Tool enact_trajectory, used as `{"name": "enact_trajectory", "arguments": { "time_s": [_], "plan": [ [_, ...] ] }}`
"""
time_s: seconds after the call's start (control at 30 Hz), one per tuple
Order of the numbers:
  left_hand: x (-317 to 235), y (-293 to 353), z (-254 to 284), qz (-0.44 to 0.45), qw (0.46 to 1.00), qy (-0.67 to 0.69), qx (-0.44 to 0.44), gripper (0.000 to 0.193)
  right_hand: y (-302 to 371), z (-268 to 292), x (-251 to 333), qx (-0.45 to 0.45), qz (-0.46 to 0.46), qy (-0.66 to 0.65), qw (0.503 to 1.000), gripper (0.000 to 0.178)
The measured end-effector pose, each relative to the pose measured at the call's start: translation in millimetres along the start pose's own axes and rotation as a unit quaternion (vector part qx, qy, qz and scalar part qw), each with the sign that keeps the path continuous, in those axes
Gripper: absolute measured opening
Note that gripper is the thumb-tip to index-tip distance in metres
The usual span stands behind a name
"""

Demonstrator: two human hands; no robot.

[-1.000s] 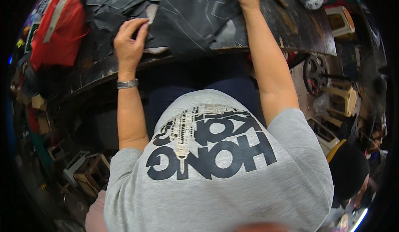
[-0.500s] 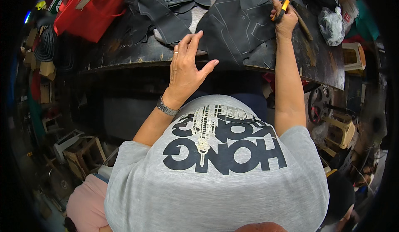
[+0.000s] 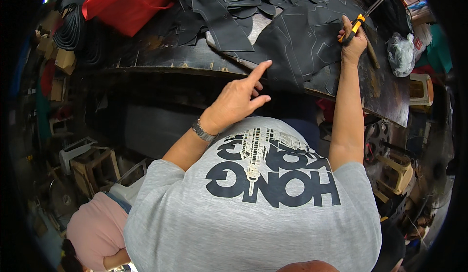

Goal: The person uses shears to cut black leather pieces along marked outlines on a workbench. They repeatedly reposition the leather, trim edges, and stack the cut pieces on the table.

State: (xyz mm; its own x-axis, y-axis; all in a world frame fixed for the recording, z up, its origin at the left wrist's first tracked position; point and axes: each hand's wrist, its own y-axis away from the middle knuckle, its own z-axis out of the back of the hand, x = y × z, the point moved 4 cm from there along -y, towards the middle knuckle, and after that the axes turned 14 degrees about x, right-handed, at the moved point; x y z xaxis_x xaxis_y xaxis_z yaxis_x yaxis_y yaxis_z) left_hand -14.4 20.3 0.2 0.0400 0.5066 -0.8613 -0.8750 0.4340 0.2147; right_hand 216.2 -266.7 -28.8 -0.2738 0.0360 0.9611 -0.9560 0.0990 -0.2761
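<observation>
A large piece of black sheet material [image 3: 291, 48] with pale drawn outlines lies on the dark worktable [image 3: 146, 57], its near corner hanging over the front edge. My right hand [image 3: 355, 47], beyond its right side, is closed round the yellow-and-black handles of a pair of scissors [image 3: 360, 22]. Their blades point away to the far right. My left hand [image 3: 237, 98] hovers by the table's front edge, holding nothing. Its index finger and thumb are stretched out, the other fingers curled. The index fingertip is at the sheet's left edge; whether it touches, I cannot tell.
More cut black pieces [image 3: 222, 23] are heaped at the back. A red bag [image 3: 129, 9] stands far left, a clear plastic bag [image 3: 402, 55] far right. A wooden stick [image 3: 372, 53] lies beside my right hand. A person in pink [image 3: 97, 228] is behind me at left.
The whole view has shifted. My left hand has drawn back toward me, its spread fingers curling except the index and thumb. The scissors in my right hand have tilted further right.
</observation>
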Motion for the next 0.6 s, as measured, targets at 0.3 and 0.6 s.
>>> {"name": "enact_trajectory", "arguments": {
  "time_s": [0.3, 0.6],
  "plan": [
    [-3.5, -5.1, -7.7, -0.098, 0.992, 0.051, 0.055, 0.071, 0.8, -0.5, 0.8, -0.011, -0.003, -0.006, 1.0, 0.028],
    [25.6, 0.6, 118.5, 0.064, 0.907, -0.142, -0.392, 0.049, 2.0, -1.3, 3.2, -0.014, -0.016, 0.006, 1.0, 0.028]
  ]
}}
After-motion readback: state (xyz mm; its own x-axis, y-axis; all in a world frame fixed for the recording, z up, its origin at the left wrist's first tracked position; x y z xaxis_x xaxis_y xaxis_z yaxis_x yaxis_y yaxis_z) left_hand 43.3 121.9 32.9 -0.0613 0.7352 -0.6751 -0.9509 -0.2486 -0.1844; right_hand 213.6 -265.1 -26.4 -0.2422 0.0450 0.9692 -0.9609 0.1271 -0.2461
